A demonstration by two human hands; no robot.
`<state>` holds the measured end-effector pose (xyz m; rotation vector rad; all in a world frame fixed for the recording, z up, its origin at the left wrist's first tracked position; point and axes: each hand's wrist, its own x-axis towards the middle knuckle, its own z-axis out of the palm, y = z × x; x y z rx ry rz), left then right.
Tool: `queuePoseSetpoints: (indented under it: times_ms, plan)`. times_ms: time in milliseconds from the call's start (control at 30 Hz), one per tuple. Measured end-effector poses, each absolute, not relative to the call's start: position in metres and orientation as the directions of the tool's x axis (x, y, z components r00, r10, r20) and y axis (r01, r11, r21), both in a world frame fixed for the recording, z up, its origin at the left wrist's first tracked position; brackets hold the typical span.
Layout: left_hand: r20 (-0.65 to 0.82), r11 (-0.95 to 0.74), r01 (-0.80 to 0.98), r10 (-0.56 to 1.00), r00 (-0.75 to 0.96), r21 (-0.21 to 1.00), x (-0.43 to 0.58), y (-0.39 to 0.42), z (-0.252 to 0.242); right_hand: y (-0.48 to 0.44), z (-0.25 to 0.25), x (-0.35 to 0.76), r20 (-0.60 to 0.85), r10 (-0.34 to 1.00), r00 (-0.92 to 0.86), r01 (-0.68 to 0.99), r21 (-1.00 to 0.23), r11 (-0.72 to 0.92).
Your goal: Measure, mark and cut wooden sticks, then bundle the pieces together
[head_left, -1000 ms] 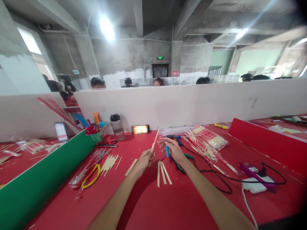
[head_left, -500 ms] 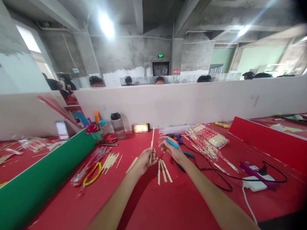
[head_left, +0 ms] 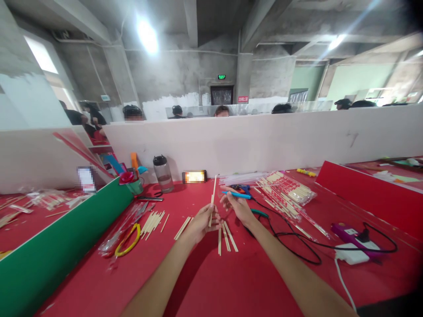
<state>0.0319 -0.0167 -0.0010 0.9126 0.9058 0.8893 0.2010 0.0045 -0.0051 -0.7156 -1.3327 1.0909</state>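
My left hand [head_left: 204, 222] is closed around wooden sticks [head_left: 214, 193], a long one and a shorter one side by side, held nearly upright above the red table. To its right, my right hand [head_left: 238, 207] grips a blue pen [head_left: 236, 194], whose tip points left toward the sticks without touching them. Several short cut sticks [head_left: 226, 237] lie fanned out on the table below the hands. A few more sticks [head_left: 182, 228] rest beside my left wrist, and a larger pile of short sticks [head_left: 152, 223] lies farther left.
Yellow-handled scissors [head_left: 128, 241], a water bottle [head_left: 162, 174] and a phone [head_left: 194, 176] stand or lie at the left and back. Behind my right hand are a blue glue gun [head_left: 243, 189] and packaged sticks [head_left: 287, 193]. Black cable [head_left: 297, 235] runs to a purple power strip [head_left: 355, 237].
My left hand and its sticks have shifted slightly right. The pen has turned a little flatter in my right hand, with its tip nearer the sticks.
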Motion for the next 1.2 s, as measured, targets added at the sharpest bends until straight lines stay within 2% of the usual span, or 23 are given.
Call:
queuePoseSetpoints:
  times_ms: [300, 633, 833, 1200]
  plan:
    - [-0.229, 0.318, -0.197, 0.898, 0.375, 0.927, 0.031, -0.015, -0.009, -0.008, 0.002, 0.196, 0.515, 0.857, 0.023, 0.044, -0.857, 0.513]
    - [-0.213, 0.300, -0.167, 0.891, 0.401, 0.939, 0.031, -0.017, -0.008, -0.006, 0.002, 0.197, 0.533, 0.840, 0.100, 0.059, -0.846, 0.530]
    - [-0.187, 0.277, -0.172, 0.893, 0.410, 0.945, 0.031, -0.016, -0.011, -0.005, 0.002, 0.197, 0.573, 0.817, 0.059, 0.034, -0.819, 0.572]
    - [-0.213, 0.299, -0.171, 0.894, 0.395, 0.939, 0.031, -0.015, -0.012, -0.005, 0.001, 0.196, 0.647, 0.763, 0.000, 0.142, -0.755, 0.640]
